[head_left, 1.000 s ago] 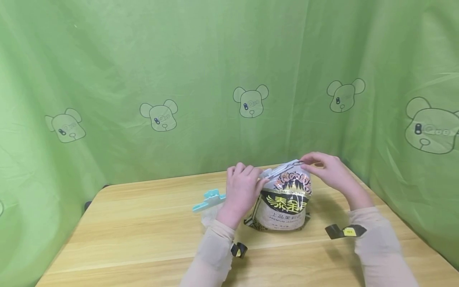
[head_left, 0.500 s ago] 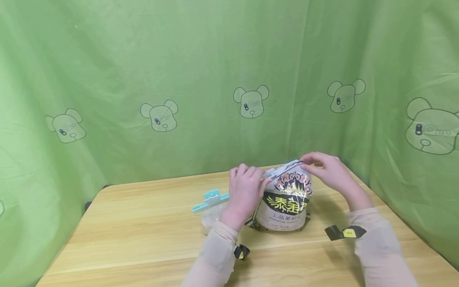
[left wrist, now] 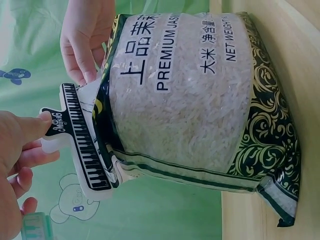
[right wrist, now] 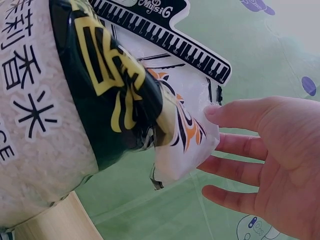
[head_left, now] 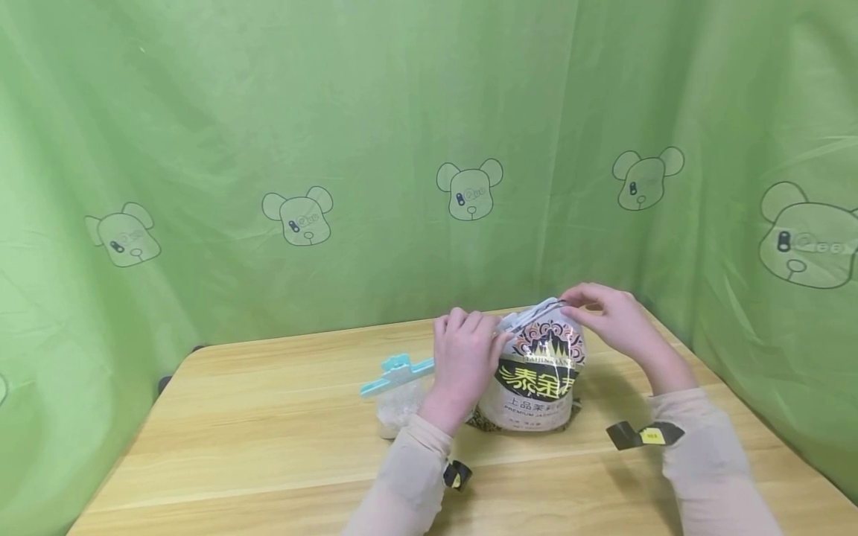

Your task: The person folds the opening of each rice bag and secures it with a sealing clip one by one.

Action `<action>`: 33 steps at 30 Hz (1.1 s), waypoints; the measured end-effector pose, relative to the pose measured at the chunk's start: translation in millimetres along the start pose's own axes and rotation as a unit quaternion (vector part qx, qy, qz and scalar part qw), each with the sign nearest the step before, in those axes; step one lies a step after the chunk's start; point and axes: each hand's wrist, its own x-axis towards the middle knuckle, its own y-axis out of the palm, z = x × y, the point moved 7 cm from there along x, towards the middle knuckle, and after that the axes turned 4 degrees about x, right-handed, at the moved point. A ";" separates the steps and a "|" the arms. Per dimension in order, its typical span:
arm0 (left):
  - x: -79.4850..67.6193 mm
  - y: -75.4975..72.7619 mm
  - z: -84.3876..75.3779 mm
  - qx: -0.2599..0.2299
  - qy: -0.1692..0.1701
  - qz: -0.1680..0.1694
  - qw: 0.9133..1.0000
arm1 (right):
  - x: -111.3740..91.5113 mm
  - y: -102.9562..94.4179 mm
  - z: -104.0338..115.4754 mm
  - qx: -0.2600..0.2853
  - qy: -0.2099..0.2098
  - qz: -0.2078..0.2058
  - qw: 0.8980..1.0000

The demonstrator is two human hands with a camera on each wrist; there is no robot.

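Note:
A plump bag of rice (head_left: 536, 394) stands upright on the wooden table, its top edge slanting up to the right. Across that edge sits a long clip (left wrist: 82, 137) with a piano-key pattern and a "Music" handle. My left hand (head_left: 465, 361) holds the clip's handle, the thumb on the printed side in the left wrist view and the fingers behind. At the bag's upper right corner, my right hand (head_left: 610, 316) pinches the white plastic between thumb and fingers. That corner is folded and creased in the right wrist view (right wrist: 185, 135).
Left of the rice bag stands a small clear bag (head_left: 395, 409) topped by a turquoise clip (head_left: 397, 376), partly behind my left forearm. A green curtain (head_left: 375, 260) with bear-head prints hangs behind the table (head_left: 268, 432).
My left hand has shifted slightly right, and the clip has slid a little right with it. More of the small clear bag shows. The right hand keeps its place on the corner.

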 end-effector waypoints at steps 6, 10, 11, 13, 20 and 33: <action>-0.2 -0.8 -1.9 0.000 -0.003 -0.009 1.000 | 0.1 0.0 1.8 -0.002 -0.001 -0.003 1.000; -0.3 -1.6 -2.3 0.000 -0.003 -0.016 1.000 | 0.3 0.1 1.8 -0.002 -0.001 -0.005 1.000; -0.3 -1.6 -2.2 -0.002 -0.003 -0.017 1.000 | 0.4 0.1 1.6 -0.002 -0.001 -0.005 1.000; -0.2 -1.4 -2.0 -0.002 -0.003 -0.016 1.000 | 0.4 0.2 1.3 -0.001 -0.001 -0.005 1.000; 0.0 -0.2 -0.6 -0.004 -0.004 0.011 1.000 | 0.3 0.4 0.6 0.002 -0.002 -0.005 1.000; 3.1 1.6 2.7 -0.016 -0.008 0.059 0.998 | 0.1 0.3 -2.5 0.006 -0.002 0.000 1.000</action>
